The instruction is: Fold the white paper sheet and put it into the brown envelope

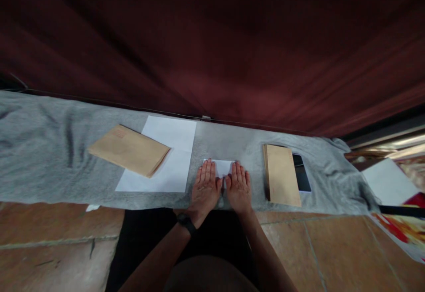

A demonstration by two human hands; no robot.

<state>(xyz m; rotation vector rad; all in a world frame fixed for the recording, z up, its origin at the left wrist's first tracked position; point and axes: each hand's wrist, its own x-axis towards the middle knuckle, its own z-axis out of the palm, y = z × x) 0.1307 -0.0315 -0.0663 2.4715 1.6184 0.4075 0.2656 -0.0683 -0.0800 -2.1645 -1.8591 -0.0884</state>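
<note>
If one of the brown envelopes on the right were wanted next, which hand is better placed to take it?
Probably the right hand: it lies nearer those brown envelopes, while the left hand would have to reach past it. Both lie flat on the small white paper.

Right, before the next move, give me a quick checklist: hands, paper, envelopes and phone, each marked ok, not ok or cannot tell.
1. Left hand and right hand flat on the small white paper: ok.
2. Small paper's side edges fully in sight: not ok, the hands cover much of them.
3. Underside of the small paper: cannot tell, it faces the grey cloth.
4. Left-side envelopes apart from the hands: ok, they lie partly over the large white sheet.
5. Phone uncovered: not ok, the right-side envelopes overlap it.
</note>
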